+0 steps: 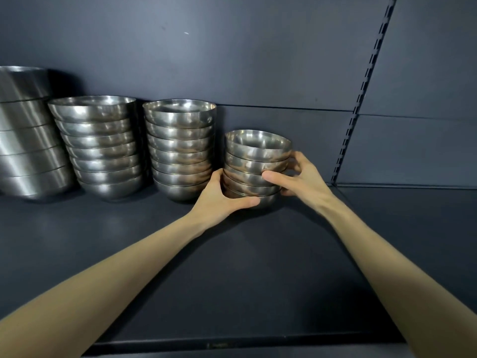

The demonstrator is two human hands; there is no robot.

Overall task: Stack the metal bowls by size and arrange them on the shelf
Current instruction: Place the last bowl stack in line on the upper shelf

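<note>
Both hands grasp the smallest stack of metal bowls (255, 166), which stands on the dark shelf (232, 267): the left hand (219, 196) curls round its lower left side, the right hand (300, 177) round its right. Just to its left stand a taller stack (180, 148), a wider stack (100, 146), and the largest stack (25, 130) at the far left.

Largest bowl stack (23, 130) partly beyond the left edge.
</note>
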